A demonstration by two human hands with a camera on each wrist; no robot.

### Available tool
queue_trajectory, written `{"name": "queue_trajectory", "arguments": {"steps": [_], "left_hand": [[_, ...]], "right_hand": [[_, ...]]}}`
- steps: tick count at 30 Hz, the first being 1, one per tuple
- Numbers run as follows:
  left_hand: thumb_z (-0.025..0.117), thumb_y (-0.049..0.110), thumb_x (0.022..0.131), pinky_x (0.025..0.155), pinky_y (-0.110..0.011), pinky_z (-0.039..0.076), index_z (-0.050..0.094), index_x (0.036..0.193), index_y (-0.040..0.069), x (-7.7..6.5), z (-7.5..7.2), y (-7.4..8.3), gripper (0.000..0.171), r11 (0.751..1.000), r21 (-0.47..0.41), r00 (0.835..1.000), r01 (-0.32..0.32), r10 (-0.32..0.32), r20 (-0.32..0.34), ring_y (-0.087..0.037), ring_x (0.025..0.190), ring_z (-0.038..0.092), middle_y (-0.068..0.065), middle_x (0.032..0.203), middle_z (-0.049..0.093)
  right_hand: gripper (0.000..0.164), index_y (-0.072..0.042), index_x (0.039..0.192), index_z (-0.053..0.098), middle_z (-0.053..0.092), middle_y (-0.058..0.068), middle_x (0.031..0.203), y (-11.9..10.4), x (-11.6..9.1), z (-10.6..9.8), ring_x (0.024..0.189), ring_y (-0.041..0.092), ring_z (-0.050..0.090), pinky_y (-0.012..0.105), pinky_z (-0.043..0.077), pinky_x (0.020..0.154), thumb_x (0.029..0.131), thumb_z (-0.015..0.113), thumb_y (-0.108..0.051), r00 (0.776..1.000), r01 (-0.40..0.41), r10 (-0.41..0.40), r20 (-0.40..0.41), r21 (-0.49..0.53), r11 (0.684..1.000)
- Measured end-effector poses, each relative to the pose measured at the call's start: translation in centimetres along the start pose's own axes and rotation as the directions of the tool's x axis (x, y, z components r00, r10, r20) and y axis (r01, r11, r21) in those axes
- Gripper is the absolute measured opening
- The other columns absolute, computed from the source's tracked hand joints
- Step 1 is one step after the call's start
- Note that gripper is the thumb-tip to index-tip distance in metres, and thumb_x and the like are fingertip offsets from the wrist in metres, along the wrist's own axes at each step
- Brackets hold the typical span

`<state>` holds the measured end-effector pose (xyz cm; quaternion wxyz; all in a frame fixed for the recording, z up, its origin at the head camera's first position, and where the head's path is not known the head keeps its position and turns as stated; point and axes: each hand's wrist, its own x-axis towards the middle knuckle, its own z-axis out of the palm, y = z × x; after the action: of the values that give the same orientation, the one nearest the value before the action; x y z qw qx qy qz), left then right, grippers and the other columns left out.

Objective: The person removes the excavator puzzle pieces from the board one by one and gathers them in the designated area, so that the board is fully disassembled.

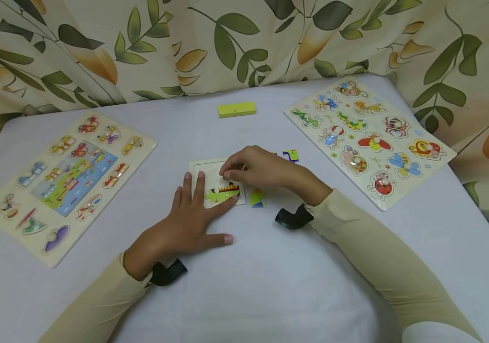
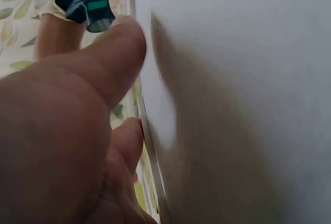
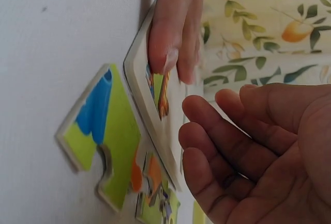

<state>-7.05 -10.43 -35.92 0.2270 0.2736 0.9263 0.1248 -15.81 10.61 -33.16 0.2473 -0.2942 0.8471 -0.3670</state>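
A small wooden jigsaw board [image 1: 210,166] lies mid-table, with joined pieces [image 1: 223,194] along its lower part. My left hand [image 1: 193,214] spreads its straight fingers over the board's left side, its index fingertip touching the joined pieces. The thumb reaches out below the board; in the left wrist view the left hand [image 2: 67,125] fills the left side. Just above the board is my right hand [image 1: 261,166], its fingers loosely curled. Nothing shows between its fingers [image 3: 217,136] in the right wrist view. A loose green-and-blue jigsaw piece [image 3: 121,131] lies beside the board's right edge.
More loose pieces [image 1: 290,155] lie behind the right wrist. A yellow box [image 1: 237,109] stands at the back. A vehicle peg puzzle [image 1: 111,128] lies left and an insect peg puzzle [image 1: 373,138] right. A leaf-patterned curtain [image 1: 236,43] hangs behind the table.
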Motion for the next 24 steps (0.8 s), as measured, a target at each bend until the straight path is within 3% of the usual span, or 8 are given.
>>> {"name": "queue_trajectory", "arguments": {"steps": [6,15,24], "left_hand": [[0.059,0.069,0.083,0.107,-0.067,-0.003,0.027,0.152,0.041,0.1,0.1,0.2,0.082,0.999,0.034,1.0,0.013,-0.013,-0.002,-0.05,0.135,-0.028,-0.029,0.155,-0.018],[0.059,0.068,0.084,0.107,-0.066,-0.002,0.026,0.153,0.041,0.0,0.1,0.2,0.08,0.999,0.042,0.999,-0.018,0.019,-0.027,-0.05,0.136,-0.026,-0.029,0.155,-0.017],[0.057,0.068,0.085,0.108,-0.066,-0.002,0.026,0.153,0.042,0.0,0.0,0.2,0.08,0.999,0.046,1.0,-0.012,0.012,-0.018,-0.05,0.136,-0.026,-0.029,0.154,-0.019]], "right_hand": [[0.023,-0.005,0.116,0.071,0.07,0.001,0.103,-0.3,0.4,0.6,0.088,0.016,0.056,0.03,0.046,0.079,0.099,0.057,-0.013,0.999,0.024,-0.024,0.03,0.014,1.0],[0.024,-0.002,0.115,0.07,0.071,0.0,0.096,-0.4,0.9,1.1,0.087,0.015,0.059,0.03,0.047,0.081,0.1,0.055,-0.01,0.997,0.053,-0.054,0.057,0.019,0.998],[0.022,-0.004,0.116,0.07,0.07,-0.001,0.095,-0.5,1.3,1.5,0.089,0.015,0.058,0.028,0.047,0.082,0.099,0.058,-0.011,0.998,0.016,-0.016,0.064,-0.004,1.0]]}}
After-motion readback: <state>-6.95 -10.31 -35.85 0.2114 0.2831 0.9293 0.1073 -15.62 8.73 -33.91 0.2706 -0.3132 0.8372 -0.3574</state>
